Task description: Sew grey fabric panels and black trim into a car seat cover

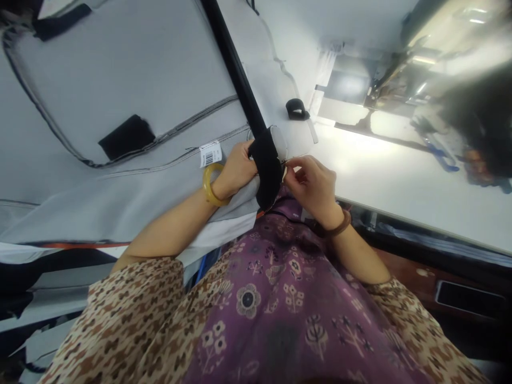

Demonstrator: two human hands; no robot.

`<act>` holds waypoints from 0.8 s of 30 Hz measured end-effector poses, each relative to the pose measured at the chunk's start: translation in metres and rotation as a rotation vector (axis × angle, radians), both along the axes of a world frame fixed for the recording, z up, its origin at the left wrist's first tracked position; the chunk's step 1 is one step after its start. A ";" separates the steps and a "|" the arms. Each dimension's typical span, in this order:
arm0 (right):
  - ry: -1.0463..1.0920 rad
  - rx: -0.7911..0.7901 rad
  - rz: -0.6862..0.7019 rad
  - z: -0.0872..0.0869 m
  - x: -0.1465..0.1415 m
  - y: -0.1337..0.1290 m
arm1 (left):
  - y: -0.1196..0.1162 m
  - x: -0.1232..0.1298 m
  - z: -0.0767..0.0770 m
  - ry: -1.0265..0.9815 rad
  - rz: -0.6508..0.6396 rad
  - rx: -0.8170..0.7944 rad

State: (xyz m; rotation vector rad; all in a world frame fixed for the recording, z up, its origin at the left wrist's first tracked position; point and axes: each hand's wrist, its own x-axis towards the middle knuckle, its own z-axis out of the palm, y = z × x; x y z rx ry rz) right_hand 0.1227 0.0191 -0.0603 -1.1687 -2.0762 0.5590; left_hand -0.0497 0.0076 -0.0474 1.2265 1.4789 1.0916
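Right now your left hand [237, 169] clamps the black strap [266, 165] against the grey fabric [120, 69]. The strap runs up and away, and your right hand [312, 186], just beside its end, pinches something too small to identify.

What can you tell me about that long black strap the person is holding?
The black strap is a narrow band that looks like woven webbing. It runs from the top of the picture diagonally down across the grey fabric, then widens into a dark padded-looking end near the person's lap. The left hand grips it from the side at that wider part, closed against it. The right hand is right beside it, fingers pinched at its edge; what they pinch is too small to tell.
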 end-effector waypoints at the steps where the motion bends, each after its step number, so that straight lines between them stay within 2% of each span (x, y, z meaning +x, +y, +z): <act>1: 0.048 -0.030 0.003 0.000 0.002 0.000 | 0.000 0.000 0.001 -0.010 0.000 0.004; 4: 0.208 -0.114 0.021 0.000 0.009 -0.002 | 0.001 0.001 0.003 -0.026 -0.011 0.008; 6: 0.240 -0.139 0.045 0.001 0.012 -0.003 | 0.001 0.001 0.004 -0.020 -0.023 0.009; 11: 0.068 -0.068 0.031 -0.001 0.003 -0.002 | 0.001 0.001 0.001 -0.020 -0.017 0.011; 14: 0.036 0.002 0.001 -0.003 -0.004 0.001 | 0.000 0.001 0.001 -0.018 -0.017 0.002; 16: 0.078 -0.065 0.007 -0.002 -0.001 0.003 | 0.000 0.001 0.002 -0.017 -0.024 0.009; 20: 0.263 -0.398 0.112 0.006 0.017 0.004 | 0.001 0.002 0.004 -0.033 -0.021 0.003; 22: 0.331 -0.448 0.135 0.009 0.023 0.003 | 0.001 0.002 0.004 -0.040 -0.016 0.003; 24: 0.341 -0.408 0.118 0.008 0.021 0.002 | 0.002 0.001 0.002 -0.035 -0.019 0.005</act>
